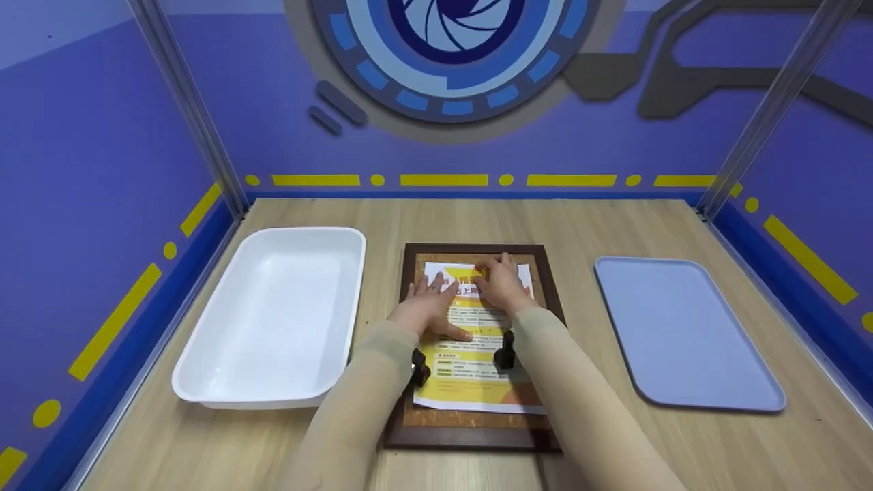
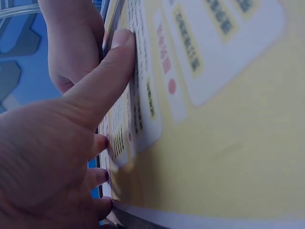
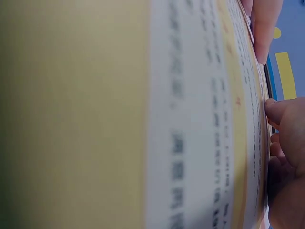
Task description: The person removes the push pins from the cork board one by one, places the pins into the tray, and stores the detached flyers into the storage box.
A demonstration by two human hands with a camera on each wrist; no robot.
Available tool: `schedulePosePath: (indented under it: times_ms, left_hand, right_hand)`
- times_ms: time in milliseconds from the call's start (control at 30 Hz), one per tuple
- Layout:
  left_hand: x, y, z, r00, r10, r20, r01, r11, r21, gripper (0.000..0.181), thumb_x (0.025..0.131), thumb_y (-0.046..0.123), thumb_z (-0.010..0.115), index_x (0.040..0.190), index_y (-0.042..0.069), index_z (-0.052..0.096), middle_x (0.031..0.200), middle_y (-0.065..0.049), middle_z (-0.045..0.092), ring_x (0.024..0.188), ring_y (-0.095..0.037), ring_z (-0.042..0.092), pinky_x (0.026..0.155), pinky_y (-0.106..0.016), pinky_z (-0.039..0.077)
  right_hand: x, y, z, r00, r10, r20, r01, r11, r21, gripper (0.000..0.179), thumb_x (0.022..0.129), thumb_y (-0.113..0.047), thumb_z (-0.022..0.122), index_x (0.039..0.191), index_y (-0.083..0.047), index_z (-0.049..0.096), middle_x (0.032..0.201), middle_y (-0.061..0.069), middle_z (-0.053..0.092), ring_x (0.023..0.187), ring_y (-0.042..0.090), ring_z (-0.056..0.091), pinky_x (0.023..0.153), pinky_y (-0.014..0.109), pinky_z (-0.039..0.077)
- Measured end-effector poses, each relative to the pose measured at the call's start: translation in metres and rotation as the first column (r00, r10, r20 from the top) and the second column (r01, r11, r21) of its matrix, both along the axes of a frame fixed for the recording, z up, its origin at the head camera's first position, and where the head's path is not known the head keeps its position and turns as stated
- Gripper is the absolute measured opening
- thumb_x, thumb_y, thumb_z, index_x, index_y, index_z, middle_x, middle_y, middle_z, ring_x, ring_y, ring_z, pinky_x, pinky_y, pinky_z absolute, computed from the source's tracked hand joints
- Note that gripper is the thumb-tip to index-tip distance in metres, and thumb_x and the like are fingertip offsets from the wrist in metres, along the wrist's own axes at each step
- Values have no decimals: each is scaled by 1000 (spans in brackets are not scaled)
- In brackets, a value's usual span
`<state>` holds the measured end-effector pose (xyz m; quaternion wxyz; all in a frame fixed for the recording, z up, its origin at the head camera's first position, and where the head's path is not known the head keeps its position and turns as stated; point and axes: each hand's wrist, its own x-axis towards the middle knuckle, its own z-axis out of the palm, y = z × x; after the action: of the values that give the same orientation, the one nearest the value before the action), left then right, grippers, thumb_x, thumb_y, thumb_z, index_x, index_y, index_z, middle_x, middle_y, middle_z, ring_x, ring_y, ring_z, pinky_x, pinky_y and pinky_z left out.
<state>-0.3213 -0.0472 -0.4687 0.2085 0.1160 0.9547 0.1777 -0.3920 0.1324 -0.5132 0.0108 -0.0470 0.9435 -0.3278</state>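
A yellow-and-white printed sheet (image 1: 477,382) lies on a cork board (image 1: 450,418) with a dark brown frame (image 1: 470,438). My left hand (image 1: 431,310) rests on the sheet's upper left with fingers spread; in the left wrist view its thumb (image 2: 102,78) extends across the print. My right hand (image 1: 503,283) is at the sheet's upper right, its fingers bent and the tips against the paper near the top edge. In the right wrist view the right hand (image 3: 288,143) touches the sheet; whether it pinches something small is hidden.
A deep white tray (image 1: 273,404) stands on the wooden table (image 1: 586,221) to the left of the board. To the right lies a shallow blue-grey tray (image 1: 689,334). Blue printed panels (image 1: 436,153) wall in the table at the back and sides.
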Motion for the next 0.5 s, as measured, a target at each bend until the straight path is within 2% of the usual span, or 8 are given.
schedulePosePath:
  times_ms: [167, 367, 500]
  left_hand:
    - [0, 1, 0, 1000, 16, 11, -16, 1000, -1, 116, 78, 63, 81, 167, 26, 17, 176, -7, -2, 162, -34, -9, 133, -52, -4]
    - [0, 1, 1, 1000, 12, 14, -12, 1000, -5, 116, 78, 62, 81, 167, 27, 16, 176, -6, -3, 162, -34, -10, 132, -53, -5]
    - [0, 1, 1, 1000, 11, 16, -11, 1000, -6, 116, 78, 63, 81, 167, 27, 16, 175, -6, -4, 162, -35, -10, 132, -53, -6]
  right_hand:
    - [-1, -2, -2, 999, -35, 7, 35, 999, -32, 24, 101, -19, 67, 124, -11, 64, 132, 13, 49, 125, 30, 46, 112, 48, 45]
    - [-3, -3, -3, 998, -51, -22, 50, 998, -36, 8, 102, -17, 66, 109, -14, 66, 120, 9, 49, 112, 27, 48, 94, 42, 48]
    - [-2, -2, -4, 998, -39, -48, 36, 997, -75, 4, 101, -15, 66, 105, -13, 66, 117, 8, 51, 108, 26, 49, 92, 40, 47]
